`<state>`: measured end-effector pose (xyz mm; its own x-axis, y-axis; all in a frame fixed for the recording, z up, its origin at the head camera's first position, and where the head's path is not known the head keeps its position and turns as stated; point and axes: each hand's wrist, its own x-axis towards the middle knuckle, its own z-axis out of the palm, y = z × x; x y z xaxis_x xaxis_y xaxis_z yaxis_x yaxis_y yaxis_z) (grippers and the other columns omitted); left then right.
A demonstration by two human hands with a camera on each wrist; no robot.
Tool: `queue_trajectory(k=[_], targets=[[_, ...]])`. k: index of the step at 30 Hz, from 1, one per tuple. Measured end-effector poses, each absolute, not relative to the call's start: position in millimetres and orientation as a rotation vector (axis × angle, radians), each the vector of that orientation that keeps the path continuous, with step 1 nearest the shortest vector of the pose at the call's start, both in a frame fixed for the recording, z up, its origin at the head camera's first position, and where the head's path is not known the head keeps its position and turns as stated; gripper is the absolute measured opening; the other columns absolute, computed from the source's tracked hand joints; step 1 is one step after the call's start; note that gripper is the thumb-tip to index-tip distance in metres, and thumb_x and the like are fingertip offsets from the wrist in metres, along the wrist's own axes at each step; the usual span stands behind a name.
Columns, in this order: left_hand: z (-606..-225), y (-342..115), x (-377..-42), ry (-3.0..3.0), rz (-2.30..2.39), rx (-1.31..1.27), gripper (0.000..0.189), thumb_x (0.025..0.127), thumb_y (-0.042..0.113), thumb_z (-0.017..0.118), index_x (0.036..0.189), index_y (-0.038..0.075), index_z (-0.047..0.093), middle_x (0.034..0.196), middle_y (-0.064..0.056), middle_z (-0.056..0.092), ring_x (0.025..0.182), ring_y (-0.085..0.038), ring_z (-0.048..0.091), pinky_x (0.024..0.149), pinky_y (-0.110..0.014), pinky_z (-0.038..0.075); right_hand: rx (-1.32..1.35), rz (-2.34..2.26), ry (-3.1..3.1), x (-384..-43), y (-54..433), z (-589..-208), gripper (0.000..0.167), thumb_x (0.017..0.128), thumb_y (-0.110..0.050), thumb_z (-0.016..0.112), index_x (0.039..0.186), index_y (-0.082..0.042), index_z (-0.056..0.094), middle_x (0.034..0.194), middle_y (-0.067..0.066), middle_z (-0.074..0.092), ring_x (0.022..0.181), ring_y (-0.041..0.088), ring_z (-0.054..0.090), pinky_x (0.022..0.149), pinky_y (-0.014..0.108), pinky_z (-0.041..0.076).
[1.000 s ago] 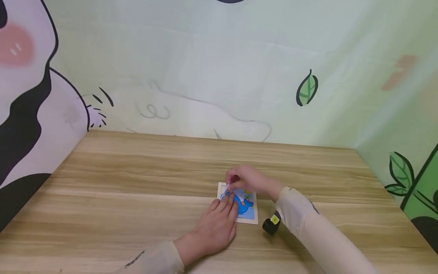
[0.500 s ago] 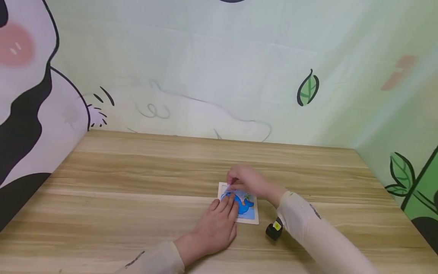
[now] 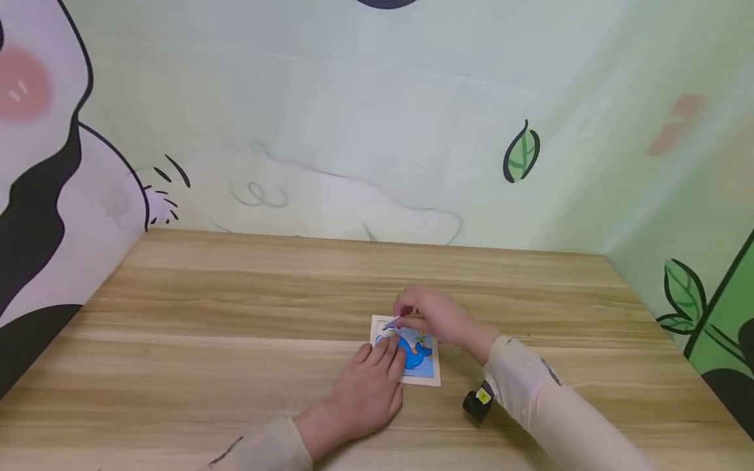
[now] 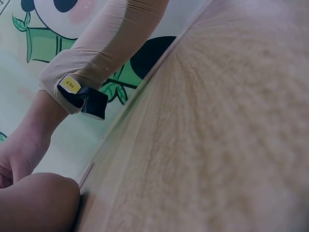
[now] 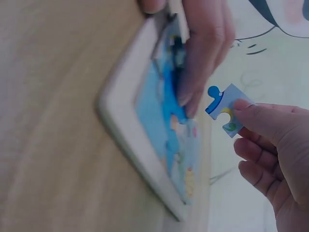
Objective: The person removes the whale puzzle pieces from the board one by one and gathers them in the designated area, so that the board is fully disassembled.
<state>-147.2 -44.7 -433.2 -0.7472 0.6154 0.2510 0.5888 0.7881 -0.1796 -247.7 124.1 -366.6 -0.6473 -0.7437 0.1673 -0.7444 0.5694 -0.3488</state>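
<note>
1. Puzzle piece (image 5: 226, 112): pinched by its edge in my right hand (image 3: 434, 316), held just above the puzzle tray's (image 5: 126, 126) far-left corner.
2. Looks thin, light and stiff; an edge pinch is probably enough.
3. Left hand (image 3: 370, 384): fingers straight, pressing the tray flat.
4. Tray lies on the wooden table (image 3: 235, 314).

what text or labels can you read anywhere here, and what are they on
Yellow sticker on the black wrist camera at the right sleeve: short dark print, too blurred to read.
Puzzle board, puzzle piece: pictures only, no words.
Wall covering: drawings only, no text.
</note>
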Motion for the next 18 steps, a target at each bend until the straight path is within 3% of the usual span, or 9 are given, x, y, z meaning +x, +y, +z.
queue_trajectory(k=[8, 18], targets=[[-429.7, -44.4, -147.5, -2.707, 0.049, -0.898, 0.053, 0.095, 0.037, 0.045, 0.136, 0.005, 0.051, 0.143, -0.012, 0.05, 0.131, -0.026, 0.047, 0.108, -0.039, 0.04, 1.175, 0.86, -2.875, -250.0, 133.7, -353.1, 0.004, 0.09, -0.014, 0.065, 0.091, -0.01, 0.066, 0.089, 0.0, 0.066, 0.083, 0.011, 0.057, 0.073, 0.023, 0.049], [-428.1, -45.4, -147.7, -2.725, 0.028, -0.904, 0.053, 0.095, 0.037, 0.046, 0.136, 0.004, 0.052, 0.142, -0.012, 0.051, 0.13, -0.026, 0.048, 0.106, -0.04, 0.041, 1.189, 0.763, -2.897, -254.1, 148.9, -338.8, 0.007, 0.091, -0.009, 0.063, 0.094, -0.007, 0.069, 0.092, 0.004, 0.069, 0.081, 0.011, 0.057, 0.072, 0.022, 0.05]])
